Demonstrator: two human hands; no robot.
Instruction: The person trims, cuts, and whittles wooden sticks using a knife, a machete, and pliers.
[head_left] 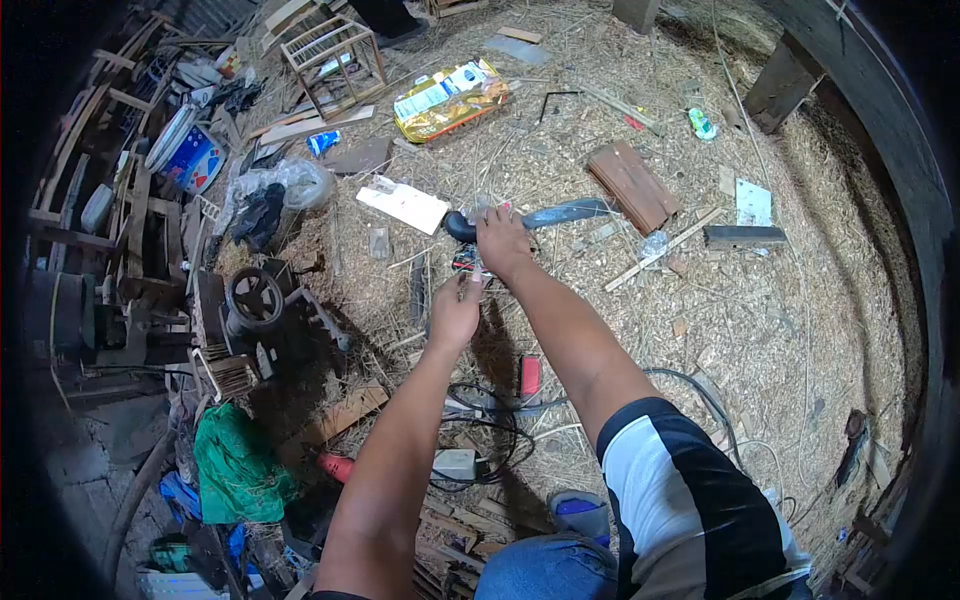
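Observation:
My right hand [503, 242] is wrapped over a dark tube-like thing whose rounded black end [459, 227] sticks out to the left. A grey-blue tube [567, 213] runs out to the right of that hand; whether the two are one piece is hidden under my fingers. Just below, my left hand [457, 312] is closed, thumb and fingertips together, beside a small dark object with red parts [467, 259]. What its fingers hold is too small to make out. A white board [405, 205] lies to the left of the black end.
Wood shavings cover the ground. Nearby lie a brown wooden block [634, 186], a yellow plastic package [450, 101], a red object [530, 376] and black cables [510, 425]. A handwheel machine [254, 300] stands at left, above a green sack [238, 465]. A wooden post [783, 82] rises at right.

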